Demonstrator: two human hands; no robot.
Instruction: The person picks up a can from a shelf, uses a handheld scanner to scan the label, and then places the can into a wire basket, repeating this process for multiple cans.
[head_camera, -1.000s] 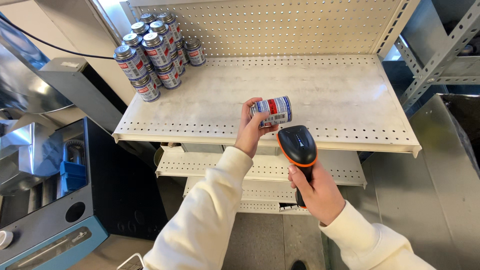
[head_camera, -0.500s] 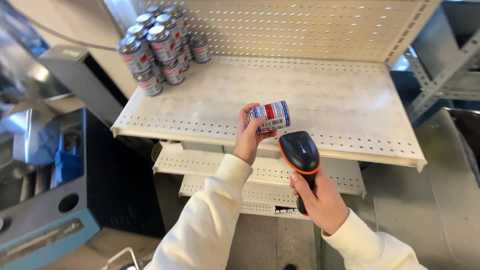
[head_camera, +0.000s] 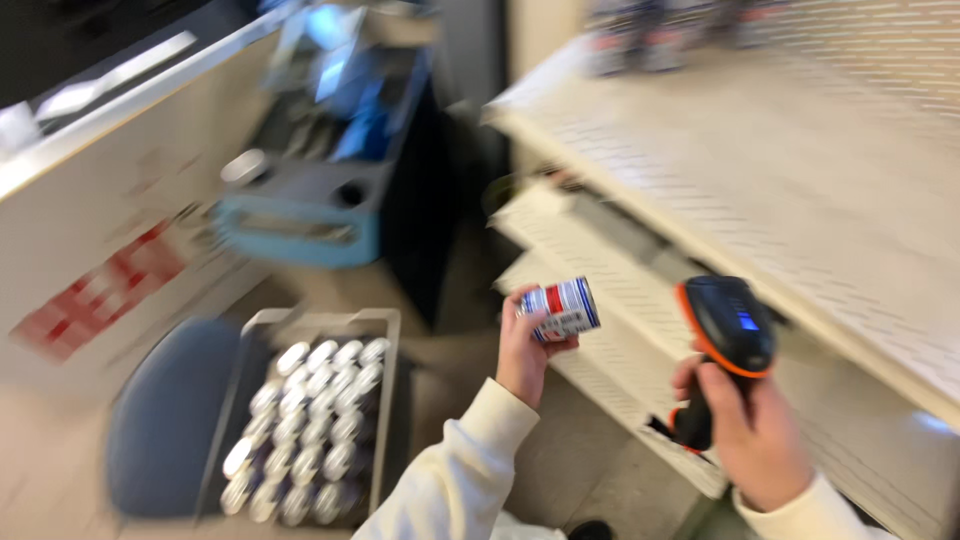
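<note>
My left hand (head_camera: 524, 352) grips a small can (head_camera: 562, 308) with a red, white and blue label, held on its side in front of the lower shelves. My right hand (head_camera: 752, 428) holds a black and orange handheld scanner (head_camera: 726, 337) by its grip, its head just right of the can. Both sleeves are cream. The picture is blurred by head motion.
A grey crate (head_camera: 310, 420) on the floor at lower left holds several silver-topped cans. A white perforated shelf (head_camera: 800, 200) runs along the right, with blurred cans (head_camera: 650, 35) at its far end. A blue-edged cart (head_camera: 300, 225) and a white box (head_camera: 110, 230) stand at left.
My view has swung down and to the left, so the crate of cans on the floor has come into sight. The can and scanner have come away from the top shelf and sit lower.
</note>
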